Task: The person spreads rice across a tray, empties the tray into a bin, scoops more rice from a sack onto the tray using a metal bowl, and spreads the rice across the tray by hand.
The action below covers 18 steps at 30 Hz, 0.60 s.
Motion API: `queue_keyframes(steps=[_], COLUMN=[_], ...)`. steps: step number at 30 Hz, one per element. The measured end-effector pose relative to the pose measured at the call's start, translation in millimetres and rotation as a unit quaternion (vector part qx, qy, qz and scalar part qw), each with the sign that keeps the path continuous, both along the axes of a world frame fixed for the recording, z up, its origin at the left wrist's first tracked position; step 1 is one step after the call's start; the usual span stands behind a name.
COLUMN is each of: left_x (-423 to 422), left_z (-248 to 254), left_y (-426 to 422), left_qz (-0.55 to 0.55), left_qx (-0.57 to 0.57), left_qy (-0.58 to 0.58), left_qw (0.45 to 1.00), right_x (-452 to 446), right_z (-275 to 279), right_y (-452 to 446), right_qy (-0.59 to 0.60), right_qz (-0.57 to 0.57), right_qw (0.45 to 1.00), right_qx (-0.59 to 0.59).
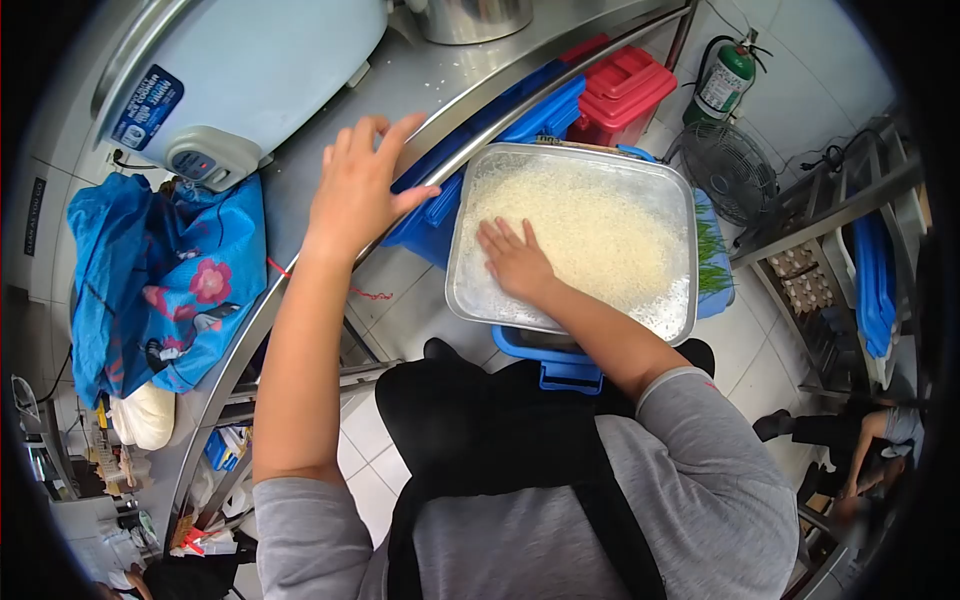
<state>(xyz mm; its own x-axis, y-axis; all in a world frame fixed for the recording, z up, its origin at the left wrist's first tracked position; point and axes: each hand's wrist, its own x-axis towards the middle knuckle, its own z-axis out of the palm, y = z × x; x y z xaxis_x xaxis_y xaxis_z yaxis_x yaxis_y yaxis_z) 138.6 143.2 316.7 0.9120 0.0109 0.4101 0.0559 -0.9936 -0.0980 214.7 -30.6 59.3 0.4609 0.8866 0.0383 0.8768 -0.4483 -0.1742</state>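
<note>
My right hand lies flat on a bed of pale grains that look like rice, its fingers spread. The grains fill a rectangular metal tray, thinner toward the lower right corner, where the metal shows through. Under the tray, part of a blue plastic bin with a handle sticks out toward me. My left hand is raised beside the steel counter's edge, fingers apart and holding nothing. Its thumb is close to the metal rail; whether they touch I cannot tell.
A large pale blue appliance and a steel pot stand on the counter, with a blue flowered bag nearby. Beyond the tray are a red lidded bin, a fan and a fire extinguisher. Another person bends at right.
</note>
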Motion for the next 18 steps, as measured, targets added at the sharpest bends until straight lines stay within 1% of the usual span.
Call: queue_keyframes(steps=[1,3,5,7,11,16,18], left_x=[10.3,25.7,36.3,40.3,40.4,40.3,40.8], left_z=[-0.6,-3.4,-6.4,-7.0,-8.5,-9.7,-10.7], left_y=[3.8,7.4,6.8,6.3,7.8,9.8,10.6], left_qz=[-0.002,-0.001,-0.005,-0.004,-0.007,-0.015,-0.017], left_qx=[-0.013,-0.032,-0.012,-0.018,-0.019,-0.019,-0.009], left_qy=[-0.003,0.0,-0.006,-0.009,-0.01,-0.015,-0.021], left_qw=[1.0,0.999,1.0,1.0,1.0,1.0,1.0], right_x=[7.7,21.0,34.7,50.5,88.1,100.8,91.0], right_z=[0.4,-2.0,-5.3,-3.5,-7.3,-0.7,-0.1], right_y=[7.4,20.6,32.3,43.5,65.3,73.9,69.7], right_qy=[0.004,-0.019,-0.021,-0.024,-0.025,0.015,0.04], right_qz=[0.004,-0.035,-0.041,-0.086,-0.12,-0.103,-0.065], right_qw=[1.0,0.999,0.999,0.996,0.992,0.994,0.997], right_qx=[-0.004,-0.004,-0.011,-0.002,-0.018,-0.026,-0.024])
